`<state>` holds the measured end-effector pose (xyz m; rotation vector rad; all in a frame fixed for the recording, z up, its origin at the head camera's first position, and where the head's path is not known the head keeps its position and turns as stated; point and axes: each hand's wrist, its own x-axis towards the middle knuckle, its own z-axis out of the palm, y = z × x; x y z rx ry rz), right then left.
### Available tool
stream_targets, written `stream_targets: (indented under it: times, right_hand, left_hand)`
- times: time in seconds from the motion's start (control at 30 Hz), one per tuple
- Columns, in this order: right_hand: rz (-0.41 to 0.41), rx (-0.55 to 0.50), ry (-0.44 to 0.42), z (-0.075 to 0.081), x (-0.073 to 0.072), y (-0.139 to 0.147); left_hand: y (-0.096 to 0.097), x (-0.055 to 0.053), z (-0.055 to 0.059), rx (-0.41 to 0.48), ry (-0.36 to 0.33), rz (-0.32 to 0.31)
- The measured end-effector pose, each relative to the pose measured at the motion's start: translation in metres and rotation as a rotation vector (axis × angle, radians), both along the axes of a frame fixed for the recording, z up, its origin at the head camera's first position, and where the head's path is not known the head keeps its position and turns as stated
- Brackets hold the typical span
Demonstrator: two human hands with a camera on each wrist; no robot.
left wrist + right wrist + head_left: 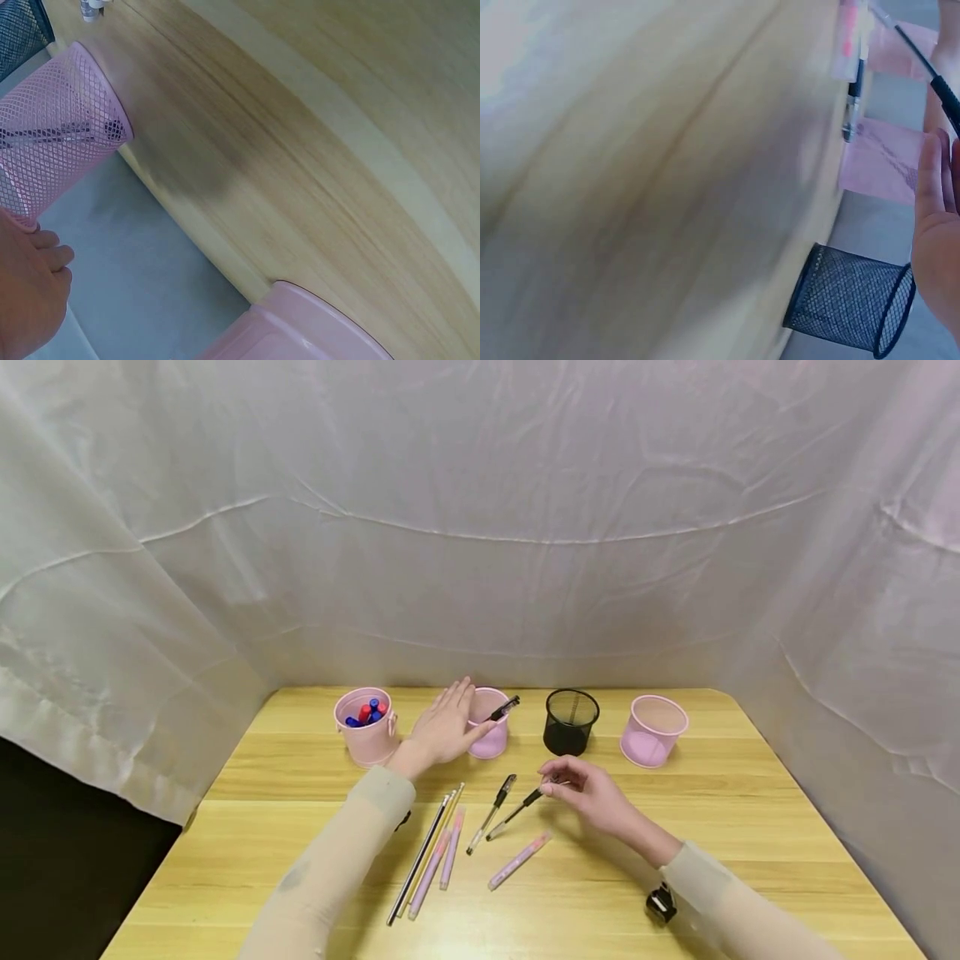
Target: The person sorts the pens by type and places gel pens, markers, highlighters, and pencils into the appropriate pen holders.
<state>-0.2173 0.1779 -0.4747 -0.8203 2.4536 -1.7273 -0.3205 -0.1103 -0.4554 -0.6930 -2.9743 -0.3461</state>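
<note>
My left hand [442,727] lies against the side of a pink mesh pen cup [491,745], fingers stretched out toward the back and thumb across the front. A black-capped clear pen [506,707] leans in that cup, its cap above the rim. In the left wrist view the fingers touch the cup's rim. My right hand [588,793] pinches a second clear pen with a black grip [531,797], tilted low over the table. Just left of it lies another black-capped pen [504,791]. A pink-purple highlighter [519,862] lies in front of the right hand.
A pink bucket [371,745] with red- and blue-capped items stands at the left. A black mesh cup [566,739] and another pink cup [647,747] stand to the right. Pencils [420,860] and two more highlighters [450,860] lie near the left forearm. Fabric hangs behind the table.
</note>
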Motion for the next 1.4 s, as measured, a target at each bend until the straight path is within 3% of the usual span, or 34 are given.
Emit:
stream_targets:
  times: [0.37,0.67,0.97,1.4]
  right_hand:
    - [0.001,-0.277,0.035,0.017,-0.010,0.000]
    - [-0.072,-0.398,0.118,0.034,-0.019,-0.003]
    - [-0.216,-0.497,0.167,0.053,-0.025,-0.012]
    - [-0.270,-0.661,0.218,0.068,-0.045,-0.032]
  left_hand:
    - [-0.003,0.001,0.001,-0.017,-0.008,-0.004]
    - [-0.002,0.000,0.001,-0.002,0.001,-0.006]
    - [-0.001,0.002,0.003,-0.005,0.000,-0.006]
    - [-0.001,0.003,0.004,-0.011,0.002,-0.003]
